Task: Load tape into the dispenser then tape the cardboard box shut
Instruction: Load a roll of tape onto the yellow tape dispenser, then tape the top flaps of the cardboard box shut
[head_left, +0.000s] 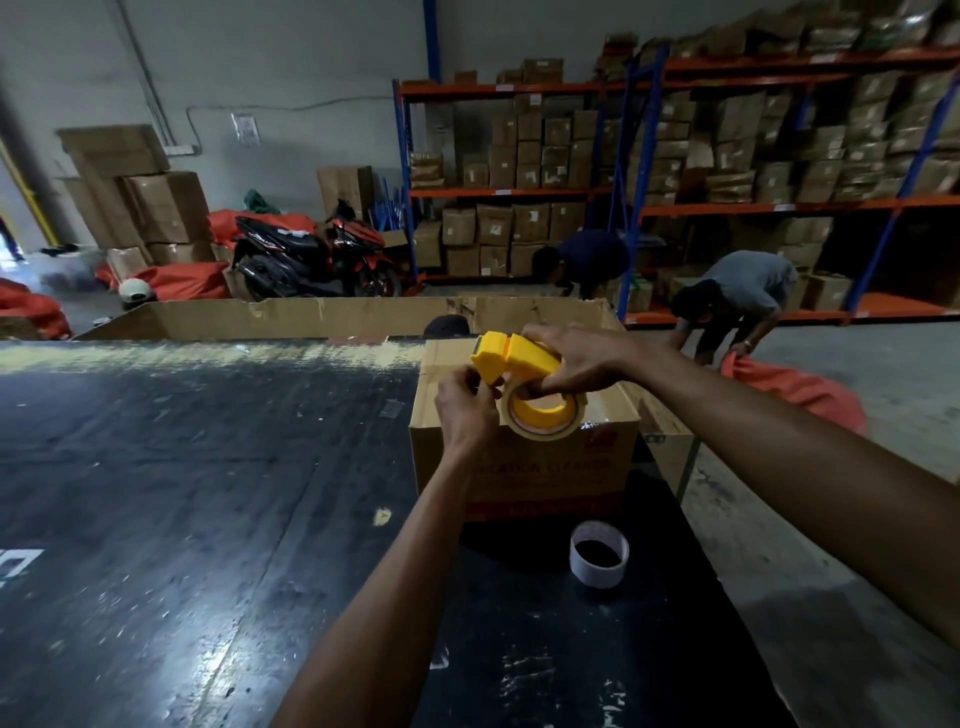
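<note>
A yellow tape dispenser (514, 358) with a roll of tan tape (550, 431) on its hub is held above a brown cardboard box (524, 473) that stands on the black table. My right hand (576, 364) grips the dispenser over its top and through the roll's hole. Fingers of my left hand (465, 408) pinch at the roll's left edge just below the dispenser's head; whether they hold the tape's loose end is hidden. The box's top flaps lie closed under the dispenser.
An empty white tape core (599, 553) stands on the table (182, 493) in front of the box. A large open carton (311, 317) rises behind the table. Two people bend over by the shelves (727, 208) at right. A scooter (311, 254) is parked behind.
</note>
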